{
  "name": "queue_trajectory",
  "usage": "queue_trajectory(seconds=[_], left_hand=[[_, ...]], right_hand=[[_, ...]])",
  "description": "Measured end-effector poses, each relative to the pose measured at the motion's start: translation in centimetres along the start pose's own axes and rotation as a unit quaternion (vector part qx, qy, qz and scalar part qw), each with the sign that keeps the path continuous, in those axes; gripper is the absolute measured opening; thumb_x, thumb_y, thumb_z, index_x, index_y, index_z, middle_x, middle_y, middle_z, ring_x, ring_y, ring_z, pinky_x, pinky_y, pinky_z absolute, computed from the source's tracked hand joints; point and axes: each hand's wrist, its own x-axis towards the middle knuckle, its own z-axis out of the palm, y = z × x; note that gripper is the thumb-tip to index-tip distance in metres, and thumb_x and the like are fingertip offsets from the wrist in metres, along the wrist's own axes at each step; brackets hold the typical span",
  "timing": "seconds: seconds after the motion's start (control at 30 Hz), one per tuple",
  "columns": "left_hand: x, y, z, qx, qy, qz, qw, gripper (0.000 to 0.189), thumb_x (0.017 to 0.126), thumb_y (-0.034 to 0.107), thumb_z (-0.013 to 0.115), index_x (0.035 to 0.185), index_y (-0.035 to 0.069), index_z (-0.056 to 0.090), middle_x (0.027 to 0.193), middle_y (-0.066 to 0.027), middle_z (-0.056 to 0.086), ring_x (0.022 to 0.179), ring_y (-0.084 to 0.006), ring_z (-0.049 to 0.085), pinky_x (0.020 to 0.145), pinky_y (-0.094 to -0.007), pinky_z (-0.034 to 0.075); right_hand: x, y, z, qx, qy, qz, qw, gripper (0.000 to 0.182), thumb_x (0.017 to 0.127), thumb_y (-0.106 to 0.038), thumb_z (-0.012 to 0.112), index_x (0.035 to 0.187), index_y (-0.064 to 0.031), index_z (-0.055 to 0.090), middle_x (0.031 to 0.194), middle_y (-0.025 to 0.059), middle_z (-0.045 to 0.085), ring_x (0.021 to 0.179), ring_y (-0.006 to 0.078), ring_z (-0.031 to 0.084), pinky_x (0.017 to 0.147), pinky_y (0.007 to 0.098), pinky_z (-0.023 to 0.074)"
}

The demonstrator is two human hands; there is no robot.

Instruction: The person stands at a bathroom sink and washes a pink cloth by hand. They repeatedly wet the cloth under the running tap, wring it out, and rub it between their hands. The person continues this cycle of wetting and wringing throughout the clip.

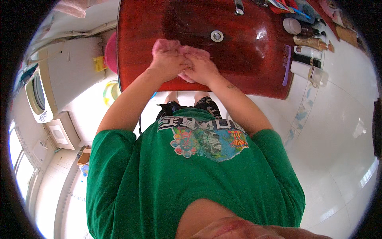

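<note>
A bunched pink cloth [167,46] is in both hands, above the near left part of a dark red washbasin [140,27]. My left hand [167,65] is closed on its left side. Beside it, my right hand [201,68] holds the right side, with the fingers of the two hands meeting in the middle. Part of the cloth hangs below the hands, towards the basin's front edge. Whether the cloth touches the counter surface is hard to tell. Beyond the hands lie the basin's metal drain [217,36] and a chrome faucet [239,7].
Along the right edge lie a purple comb [287,65], a pump bottle [310,42], a white tube [307,52] and a round jar [292,26]. A washing machine [40,89] stands at the left. Near it are a pink basin [111,53] and a yellow-patterned basin [112,92].
</note>
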Motion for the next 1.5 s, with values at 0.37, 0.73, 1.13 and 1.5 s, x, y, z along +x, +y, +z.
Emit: queue_trajectory(seconds=[0.37,0.73,1.13,1.5], left_hand=[[16.4,-1.8,5.0,-0.020,0.170,-0.163,0.972,0.083,0.094,0.058,0.057,0.160,0.015,0.030,0.171,-0.0123,0.006,0.157,-0.0332,-0.003,0.123,-0.0582,-0.007],[26.1,11.4,1.9,-0.223,0.103,0.081,0.966,0.072,0.094,0.055,0.057,0.155,0.020,0.040,0.162,-0.0115,0.033,0.152,-0.0277,0.025,0.120,-0.0536,0.024],[5.8,2.1,0.9,-0.110,-0.008,0.071,0.991,0.036,0.096,0.040,0.056,0.129,0.033,0.067,0.146,0.0023,0.055,0.136,-0.0274,0.046,0.111,-0.0559,0.036],[15.3,-3.6,4.9,0.103,0.222,-0.172,0.954,0.067,0.095,0.033,0.058,0.156,0.012,0.037,0.168,-0.0168,0.015,0.156,-0.0424,0.005,0.124,-0.0598,0.004]], right_hand=[[10.9,12.8,-0.1,-0.347,0.121,-0.080,0.927,0.084,0.082,-0.024,0.073,0.156,-0.0120,0.036,0.164,0.0133,0.028,0.153,0.0336,0.021,0.121,0.0629,0.0200],[-2.7,16.4,-11.7,-0.418,0.020,0.079,0.905,0.078,0.077,-0.035,0.080,0.144,-0.0096,0.049,0.154,0.0107,0.045,0.147,0.0283,0.036,0.119,0.0613,0.0211],[-1.5,1.8,-4.1,-0.011,-0.063,0.088,0.994,0.063,0.084,-0.035,0.069,0.142,-0.0185,0.053,0.143,0.0104,0.057,0.130,0.0358,0.054,0.110,0.0452,0.0433],[12.7,10.3,1.2,-0.296,0.242,-0.087,0.920,0.053,0.085,-0.017,0.062,0.137,-0.0111,0.057,0.154,0.0099,0.044,0.148,0.0311,0.033,0.120,0.0614,0.0228]])
